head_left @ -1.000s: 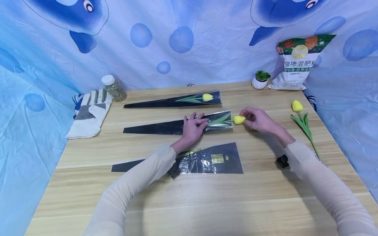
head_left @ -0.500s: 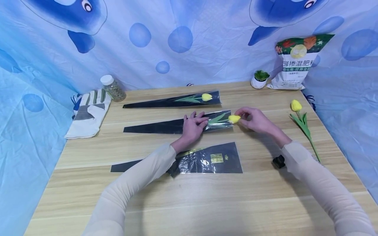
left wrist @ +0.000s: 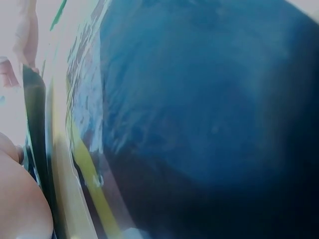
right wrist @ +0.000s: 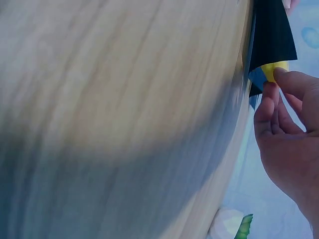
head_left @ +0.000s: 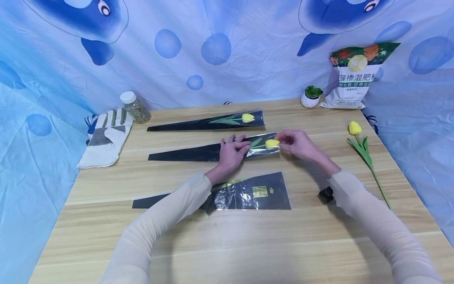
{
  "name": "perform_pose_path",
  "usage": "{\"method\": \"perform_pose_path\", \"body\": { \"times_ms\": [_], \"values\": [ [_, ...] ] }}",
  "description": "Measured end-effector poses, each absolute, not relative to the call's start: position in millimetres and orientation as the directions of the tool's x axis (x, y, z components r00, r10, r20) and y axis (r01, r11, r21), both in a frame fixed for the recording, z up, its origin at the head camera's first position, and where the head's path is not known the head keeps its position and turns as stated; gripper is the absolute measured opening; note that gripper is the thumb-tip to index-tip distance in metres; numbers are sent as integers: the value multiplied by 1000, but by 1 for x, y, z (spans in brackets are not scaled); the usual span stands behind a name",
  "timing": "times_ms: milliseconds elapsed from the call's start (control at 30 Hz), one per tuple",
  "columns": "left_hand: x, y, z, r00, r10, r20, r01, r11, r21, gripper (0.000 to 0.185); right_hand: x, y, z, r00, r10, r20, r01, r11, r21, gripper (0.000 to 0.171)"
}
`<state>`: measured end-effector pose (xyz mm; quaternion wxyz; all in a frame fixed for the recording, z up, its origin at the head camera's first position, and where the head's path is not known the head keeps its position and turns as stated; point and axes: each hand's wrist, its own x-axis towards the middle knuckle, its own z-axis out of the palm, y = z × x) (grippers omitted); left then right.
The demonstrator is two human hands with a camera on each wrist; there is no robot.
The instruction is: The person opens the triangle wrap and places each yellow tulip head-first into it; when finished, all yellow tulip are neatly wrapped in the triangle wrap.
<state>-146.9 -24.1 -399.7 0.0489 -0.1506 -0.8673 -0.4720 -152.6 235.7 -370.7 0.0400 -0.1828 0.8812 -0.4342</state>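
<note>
Left hand (head_left: 231, 152) is laid flat on the middle sleeve (head_left: 198, 151), fingers straight; the yellow tulip (head_left: 272, 143), at the sleeve's wide mouth on the surface (head_left: 248, 244), is pinched by the right hand (head_left: 297, 143).

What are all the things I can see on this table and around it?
Flower sleeves: 3, black and clear, lying in the middle of the table.
Yellow tulips: 3; one in the far sleeve, one in the middle sleeve, one loose at the right edge.
Work glove: 1, white and grey, left side.
Jar: 1, white lid, far left.
Small potted plant: 1, green in white pot, far right.
Bag: 1, white with printed top, far right.
Table: 1, light wood.
Backdrop: 1, blue cartoon cloth.
Left hand: presses on the middle sleeve.
Right hand: pinches the tulip head.
</note>
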Motion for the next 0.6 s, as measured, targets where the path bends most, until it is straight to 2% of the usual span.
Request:
{"method": "perform_pose_path", "body": {
  "times_ms": [333,600],
  "values": [
    [-147,-23,-399,-952,215,218,301,521,799,18,-155,232,-377,-939,-343,-19,-166,501,-849,24],
    [-150,-21,-401,-945,221,240,322,524,789,18,-157,229,-377,-932,-357,-64,-130,493,-860,39]
  ]
}}
